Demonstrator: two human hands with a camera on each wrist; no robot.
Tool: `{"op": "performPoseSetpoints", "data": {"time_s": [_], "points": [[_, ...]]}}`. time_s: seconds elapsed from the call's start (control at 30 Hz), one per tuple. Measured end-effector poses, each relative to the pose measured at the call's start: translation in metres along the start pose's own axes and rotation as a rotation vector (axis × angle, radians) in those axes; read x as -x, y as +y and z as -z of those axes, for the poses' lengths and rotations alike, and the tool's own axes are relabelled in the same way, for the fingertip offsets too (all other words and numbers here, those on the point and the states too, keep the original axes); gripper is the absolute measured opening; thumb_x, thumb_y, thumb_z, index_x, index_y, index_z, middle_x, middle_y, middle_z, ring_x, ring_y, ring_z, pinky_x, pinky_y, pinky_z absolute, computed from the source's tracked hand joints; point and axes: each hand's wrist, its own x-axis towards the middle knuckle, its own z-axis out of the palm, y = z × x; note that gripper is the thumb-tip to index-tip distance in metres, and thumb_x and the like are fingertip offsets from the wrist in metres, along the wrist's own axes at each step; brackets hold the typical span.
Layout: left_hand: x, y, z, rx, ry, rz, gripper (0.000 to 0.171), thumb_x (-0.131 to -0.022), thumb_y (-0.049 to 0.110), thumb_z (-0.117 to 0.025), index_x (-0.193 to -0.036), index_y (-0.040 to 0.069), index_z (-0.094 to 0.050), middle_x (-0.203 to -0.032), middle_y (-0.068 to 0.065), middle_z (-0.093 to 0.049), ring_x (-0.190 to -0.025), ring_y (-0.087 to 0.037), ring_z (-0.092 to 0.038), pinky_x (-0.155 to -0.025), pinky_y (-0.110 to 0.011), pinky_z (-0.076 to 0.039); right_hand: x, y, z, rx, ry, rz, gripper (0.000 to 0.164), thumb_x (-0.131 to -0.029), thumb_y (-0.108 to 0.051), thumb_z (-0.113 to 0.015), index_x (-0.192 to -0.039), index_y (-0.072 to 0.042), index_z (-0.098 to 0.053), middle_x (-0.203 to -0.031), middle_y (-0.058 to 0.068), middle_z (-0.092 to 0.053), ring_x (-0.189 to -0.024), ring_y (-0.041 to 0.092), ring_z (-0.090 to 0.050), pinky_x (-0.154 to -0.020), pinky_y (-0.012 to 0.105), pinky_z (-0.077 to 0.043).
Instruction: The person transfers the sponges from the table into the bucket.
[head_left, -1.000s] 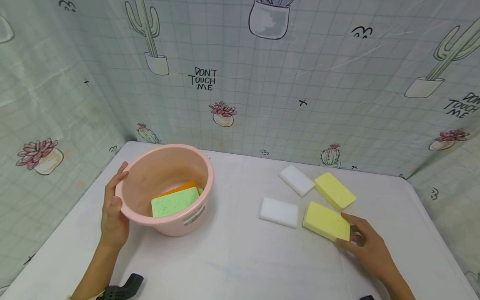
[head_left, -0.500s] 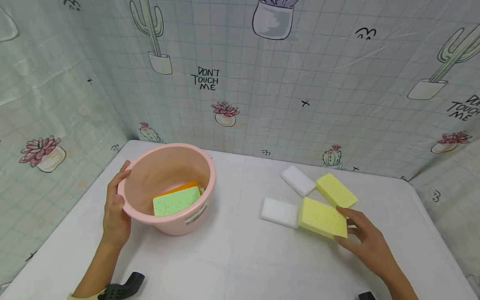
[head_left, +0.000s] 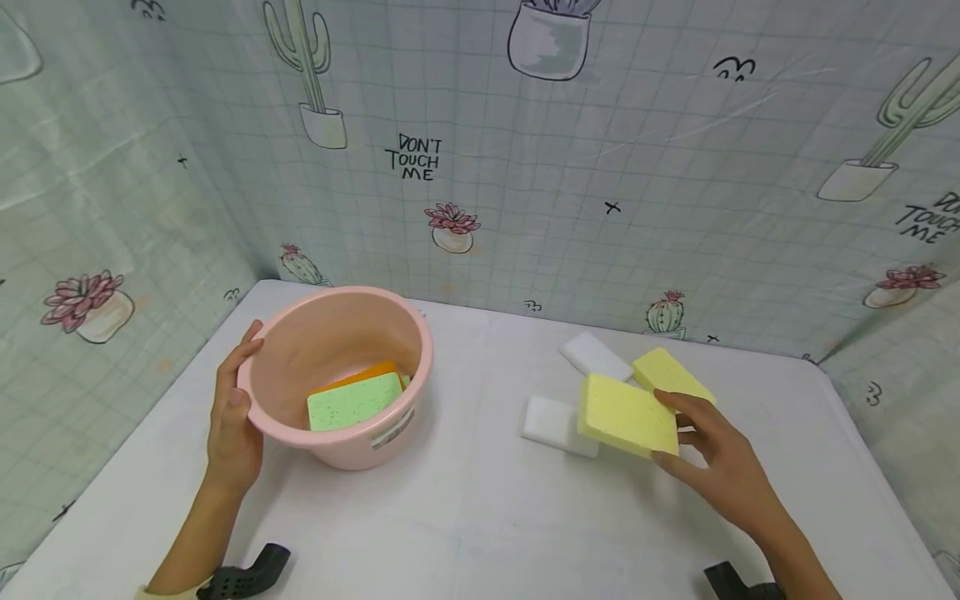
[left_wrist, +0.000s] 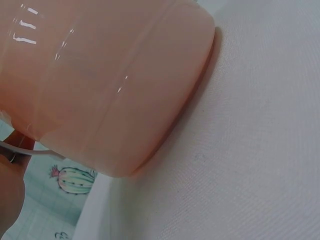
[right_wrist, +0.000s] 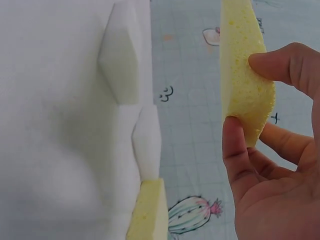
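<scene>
My left hand (head_left: 234, 425) grips the left rim of a pink plastic basin (head_left: 337, 333), which leans a little toward me. Inside the basin lie a green sponge (head_left: 354, 403) and an orange sponge (head_left: 378, 372), partly covered by the green one. My right hand (head_left: 716, 458) pinches a yellow sponge (head_left: 626, 417) between thumb and fingers at its right end. In the right wrist view this yellow sponge (right_wrist: 245, 65) is held up off the table. Behind it lies a second yellow sponge (head_left: 671, 373), partly hidden by the held one.
Two white sponges lie on the white table: a nearer white sponge (head_left: 551, 425), partly covered by the held one in the head view, and a farther white sponge (head_left: 592, 354). A patterned cloth (head_left: 517, 167) hangs along the table's back and sides.
My right hand has lifted the yellow sponge off the table and carried it up and left, over the near white sponge in view. My left hand stays on the basin.
</scene>
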Motion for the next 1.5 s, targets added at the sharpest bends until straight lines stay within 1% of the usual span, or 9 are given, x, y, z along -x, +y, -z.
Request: {"op": "performPoseSetpoints", "data": {"time_s": [0.17,0.37,0.53,0.63,0.8,0.97,1.17,1.4,1.5], "points": [[0.001,0.001,0.000,0.000,0.003,0.010,0.052,-0.096,0.029,-0.046,-0.142,0.005,-0.038,-0.157,-0.010,-0.016,-0.141,-0.026,-0.018,-0.102,-0.021,-0.036,-0.009,-0.013,0.000,-0.014,-0.013,0.027,0.073,-0.077,0.001,-0.076,-0.140,-0.020,-0.047,-0.133,0.000,-0.047,-0.101,0.007,-0.050,-0.081,0.011,-0.046],[0.001,0.000,-0.001,0.012,0.009,0.006,0.052,-0.096,0.029,-0.047,-0.142,0.005,-0.039,-0.157,-0.009,-0.017,-0.141,-0.026,-0.019,-0.104,-0.022,-0.035,-0.022,-0.026,-0.001,-0.012,-0.030,0.080,0.074,-0.076,0.003,-0.076,-0.141,-0.016,-0.046,-0.135,0.002,-0.046,-0.100,0.008,-0.049,-0.082,0.010,-0.045],[0.000,-0.001,-0.002,0.022,0.008,-0.008,0.051,-0.096,0.028,-0.047,-0.141,0.005,-0.039,-0.157,-0.009,-0.018,-0.140,-0.027,-0.019,-0.105,-0.023,-0.034,-0.030,-0.032,-0.002,-0.062,-0.051,0.126,0.073,-0.077,0.005,-0.075,-0.142,-0.014,-0.045,-0.132,0.001,-0.047,-0.101,0.011,-0.050,-0.083,0.012,-0.046],[-0.001,-0.001,-0.002,0.026,0.005,-0.017,0.051,-0.096,0.028,-0.047,-0.141,0.005,-0.040,-0.157,-0.010,-0.018,-0.141,-0.026,-0.018,-0.105,-0.024,-0.033,-0.035,-0.036,-0.004,-0.093,-0.065,0.133,0.073,-0.078,0.005,-0.074,-0.141,-0.015,-0.045,-0.131,0.000,-0.048,-0.101,0.013,-0.051,-0.083,0.013,-0.047],[-0.001,-0.001,-0.001,0.033,-0.002,-0.022,0.051,-0.097,0.028,-0.046,-0.141,0.005,-0.039,-0.157,-0.011,-0.018,-0.140,-0.027,-0.018,-0.105,-0.024,-0.033,-0.044,-0.045,-0.007,-0.108,-0.069,0.141,0.073,-0.077,0.004,-0.076,-0.141,-0.017,-0.047,-0.129,0.000,-0.049,-0.100,0.014,-0.052,-0.083,0.015,-0.047],[-0.002,-0.002,-0.001,0.023,-0.007,-0.020,0.052,-0.097,0.028,-0.046,-0.142,0.004,-0.038,-0.157,-0.011,-0.017,-0.140,-0.028,-0.018,-0.104,-0.024,-0.034,-0.052,-0.055,-0.010,-0.134,-0.072,0.153,0.075,-0.076,0.004,-0.076,-0.140,-0.020,-0.047,-0.131,0.001,-0.049,-0.100,0.016,-0.053,-0.084,0.016,-0.048],[-0.003,-0.002,-0.001,0.004,-0.014,-0.027,0.053,-0.098,0.029,-0.045,-0.143,0.003,-0.037,-0.157,-0.011,-0.017,-0.140,-0.028,-0.019,-0.104,-0.024,-0.034,-0.061,-0.067,-0.014,-0.162,-0.087,0.165,0.074,-0.075,0.007,-0.075,-0.140,-0.017,-0.047,-0.133,0.001,-0.048,-0.100,0.018,-0.052,-0.085,0.017,-0.048],[-0.001,-0.002,0.000,-0.009,-0.014,-0.021,0.053,-0.097,0.029,-0.045,-0.143,0.004,-0.037,-0.157,-0.011,-0.017,-0.140,-0.028,-0.020,-0.104,-0.023,-0.034,-0.073,-0.082,-0.023,-0.183,-0.112,0.215,0.072,-0.075,0.007,-0.075,-0.140,-0.011,-0.048,-0.135,0.002,-0.047,-0.101,0.019,-0.052,-0.085,0.020,-0.049],[0.000,-0.002,0.001,-0.009,-0.005,-0.016,0.053,-0.097,0.030,-0.046,-0.142,0.004,-0.038,-0.157,-0.011,-0.017,-0.140,-0.028,-0.020,-0.104,-0.023,-0.034,-0.080,-0.088,-0.028,-0.195,-0.124,0.227,0.072,-0.076,0.007,-0.075,-0.139,-0.013,-0.048,-0.135,0.001,-0.047,-0.102,0.018,-0.053,-0.086,0.022,-0.049]]}}
